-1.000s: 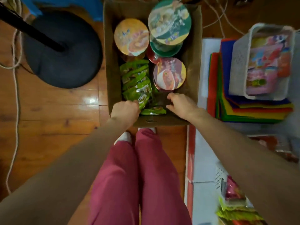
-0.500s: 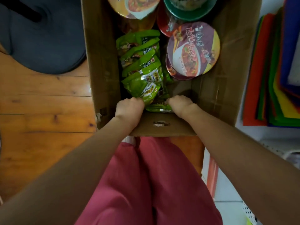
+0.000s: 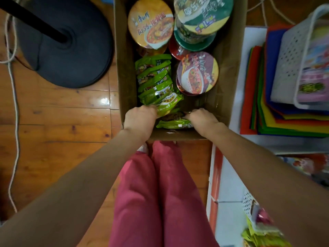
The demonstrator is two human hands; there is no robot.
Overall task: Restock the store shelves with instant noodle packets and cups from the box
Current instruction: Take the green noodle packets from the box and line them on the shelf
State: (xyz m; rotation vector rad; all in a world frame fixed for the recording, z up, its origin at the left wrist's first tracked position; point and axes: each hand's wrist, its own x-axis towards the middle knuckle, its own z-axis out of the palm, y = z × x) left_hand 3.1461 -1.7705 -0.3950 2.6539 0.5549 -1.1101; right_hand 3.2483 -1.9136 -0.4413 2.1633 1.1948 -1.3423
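Because the green noodle packets (image 3: 156, 81) stand wedged at the near end of the box (image 3: 124, 68), left hand (image 3: 140, 118) and right hand (image 3: 203, 119) reach in together, each grip curled onto one to pull it free.

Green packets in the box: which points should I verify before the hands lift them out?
1. Left hand curls on the front packet: ok.
2. Right hand grips the flat packet: cannot tell, fingertips hidden.
3. Nothing lies over these two packets: ok.
4. Purple-lid cup stands apart from both hands: ok.
5. Box is open on top: ok.
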